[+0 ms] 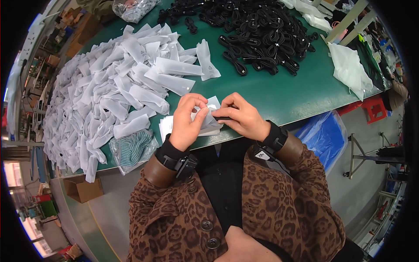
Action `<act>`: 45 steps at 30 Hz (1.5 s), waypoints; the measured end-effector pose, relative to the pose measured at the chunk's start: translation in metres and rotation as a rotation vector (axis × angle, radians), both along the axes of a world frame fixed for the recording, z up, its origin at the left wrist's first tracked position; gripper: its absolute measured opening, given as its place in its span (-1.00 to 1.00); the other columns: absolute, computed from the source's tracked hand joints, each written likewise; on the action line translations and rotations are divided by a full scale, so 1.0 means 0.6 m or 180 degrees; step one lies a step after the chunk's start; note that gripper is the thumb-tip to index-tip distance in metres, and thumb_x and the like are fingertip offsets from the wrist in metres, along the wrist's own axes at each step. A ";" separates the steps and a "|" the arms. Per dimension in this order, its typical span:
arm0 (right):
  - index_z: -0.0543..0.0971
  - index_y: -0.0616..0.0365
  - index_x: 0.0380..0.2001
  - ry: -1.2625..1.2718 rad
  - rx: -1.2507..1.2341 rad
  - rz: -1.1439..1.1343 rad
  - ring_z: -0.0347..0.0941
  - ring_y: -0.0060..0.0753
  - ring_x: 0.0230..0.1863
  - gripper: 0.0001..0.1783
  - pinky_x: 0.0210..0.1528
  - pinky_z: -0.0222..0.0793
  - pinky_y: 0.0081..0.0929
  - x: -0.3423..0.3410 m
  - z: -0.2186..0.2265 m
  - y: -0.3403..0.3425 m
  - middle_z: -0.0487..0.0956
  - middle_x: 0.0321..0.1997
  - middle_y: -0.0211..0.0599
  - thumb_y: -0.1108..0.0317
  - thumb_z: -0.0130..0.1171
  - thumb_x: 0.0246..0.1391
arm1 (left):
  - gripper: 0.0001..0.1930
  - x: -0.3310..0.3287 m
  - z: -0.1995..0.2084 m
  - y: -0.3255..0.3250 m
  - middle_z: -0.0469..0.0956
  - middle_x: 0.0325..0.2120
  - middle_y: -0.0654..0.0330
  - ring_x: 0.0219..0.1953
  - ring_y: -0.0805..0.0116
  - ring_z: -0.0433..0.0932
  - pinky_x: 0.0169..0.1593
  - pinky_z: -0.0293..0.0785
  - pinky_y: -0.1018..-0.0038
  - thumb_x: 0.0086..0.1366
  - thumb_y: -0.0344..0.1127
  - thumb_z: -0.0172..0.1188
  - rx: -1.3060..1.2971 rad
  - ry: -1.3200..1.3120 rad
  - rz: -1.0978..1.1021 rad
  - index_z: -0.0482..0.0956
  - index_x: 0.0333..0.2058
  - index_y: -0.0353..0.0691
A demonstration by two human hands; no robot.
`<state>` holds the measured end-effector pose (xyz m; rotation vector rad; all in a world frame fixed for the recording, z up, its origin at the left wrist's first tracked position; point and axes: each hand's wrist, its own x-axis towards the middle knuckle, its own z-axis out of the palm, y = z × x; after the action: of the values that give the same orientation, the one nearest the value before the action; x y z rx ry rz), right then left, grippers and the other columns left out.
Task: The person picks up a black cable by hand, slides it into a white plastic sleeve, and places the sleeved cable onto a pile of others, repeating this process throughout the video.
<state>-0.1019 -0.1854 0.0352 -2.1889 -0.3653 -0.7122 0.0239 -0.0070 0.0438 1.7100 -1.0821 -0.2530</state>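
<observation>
My left hand (188, 120) is closed in a pinch at the edge of a whitish frosted plastic bag (213, 103), close to the table's front edge. Beside it, my right hand (244, 117) grips a black coiled cable (223, 118), mostly hidden by the fingers. The cable's end is at the bag, but whether it is inside I cannot tell. Beneath both hands lies a stack of flat white bags (165, 126). Left of them spreads a large heap of filled frosted bags (118, 83). Many loose black coiled cables (266, 37) are piled at the far right.
The green table (279, 96) carries everything. A clear bag with striped teal cloth (133, 150) lies at its front edge, left of my hands. A white plastic sheet (349, 67) hangs at the right corner. Below are a blue plastic-lined container (323, 137), a red stool (375, 109) and a cardboard box (83, 188).
</observation>
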 end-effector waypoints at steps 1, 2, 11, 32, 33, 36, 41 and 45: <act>0.54 0.17 -0.12 -0.0100 0.0007 0.0077 0.49 -0.31 -0.26 -0.59 -0.22 0.48 -0.47 0.004 0.000 -0.002 0.45 -0.13 -0.22 0.50 0.42 -0.09 | -0.89 0.006 0.002 0.000 0.49 -0.13 0.17 -0.14 0.32 0.43 -0.09 0.38 0.46 0.28 -0.38 0.19 -0.0035 0.0279 -0.0075 0.47 -0.34 -0.28; 0.54 0.17 -0.12 -0.0110 0.0002 0.0083 0.49 -0.31 -0.26 -0.59 -0.22 0.48 -0.47 0.008 -0.002 0.003 0.45 -0.13 -0.22 0.50 0.42 -0.09 | -0.86 0.008 0.004 0.001 0.49 -0.09 0.19 -0.14 0.40 0.42 -0.06 0.37 0.50 0.33 -0.33 0.16 -0.0067 0.0557 -0.0148 0.48 -0.33 -0.28; 0.55 0.10 -0.01 -0.0075 0.0791 -0.0087 0.47 -0.43 -0.23 -0.50 -0.23 0.49 -0.52 0.033 0.042 0.020 0.45 -0.08 -0.26 0.48 0.42 -0.08 | -0.84 0.039 0.046 -0.003 0.50 -0.03 0.17 -0.07 0.48 0.47 -0.03 0.43 0.50 0.41 -0.32 0.09 -0.0827 0.2777 -0.0509 0.53 -0.20 -0.30; 0.46 0.25 -0.16 0.1088 -0.1350 -0.2080 0.52 0.05 -0.35 -0.73 -0.32 0.48 -0.20 0.049 -0.091 -0.124 0.48 -0.27 0.01 0.45 0.18 0.05 | -0.88 -0.032 -0.082 0.010 0.45 -0.38 0.12 -0.23 0.05 0.50 -0.18 0.45 0.32 0.15 -0.44 0.27 0.0808 -0.1197 -0.0147 0.52 -0.35 -0.27; 0.48 0.25 -0.15 0.0989 -0.0937 -0.1942 0.52 0.05 -0.35 -0.74 -0.31 0.47 -0.22 0.042 -0.094 -0.120 0.49 -0.28 -0.01 0.45 0.18 0.06 | -0.89 -0.031 -0.085 0.009 0.46 -0.40 0.13 -0.26 0.05 0.51 -0.20 0.45 0.32 0.16 -0.44 0.27 0.0728 -0.1224 -0.0096 0.52 -0.36 -0.28; 0.51 0.25 -0.14 0.0801 -0.0114 -0.1651 0.51 0.05 -0.36 -0.75 -0.30 0.44 -0.24 0.016 -0.097 -0.100 0.50 -0.31 -0.05 0.45 0.18 0.08 | -0.90 -0.033 -0.083 0.003 0.47 -0.44 0.11 -0.32 0.02 0.51 -0.24 0.46 0.31 0.16 -0.46 0.26 0.0671 -0.0692 0.0126 0.52 -0.37 -0.30; 0.54 0.24 -0.12 0.0666 0.0153 -0.0899 0.49 -0.01 -0.36 -0.75 -0.30 0.41 -0.28 -0.030 -0.024 -0.040 0.48 -0.34 -0.13 0.45 0.19 0.11 | -0.94 -0.032 -0.082 0.011 0.51 -0.47 0.10 -0.48 0.23 0.50 -0.32 0.43 0.46 0.23 -0.52 0.22 0.0571 0.0363 0.0349 0.51 -0.35 -0.33; 0.54 0.22 -0.09 0.0643 -0.0399 -0.0723 0.48 -0.08 -0.36 -0.71 -0.33 0.41 -0.30 -0.054 -0.017 -0.032 0.45 -0.34 -0.17 0.44 0.24 0.09 | -0.93 -0.028 -0.077 0.009 0.53 -0.50 0.07 -0.44 0.13 0.55 -0.33 0.46 0.38 0.20 -0.52 0.23 0.0549 0.0487 0.0309 0.51 -0.36 -0.32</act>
<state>-0.1341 -0.2048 0.0247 -2.4219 -0.0588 -0.5940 0.0072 -0.0018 -0.0024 1.8582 -0.8833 -0.4185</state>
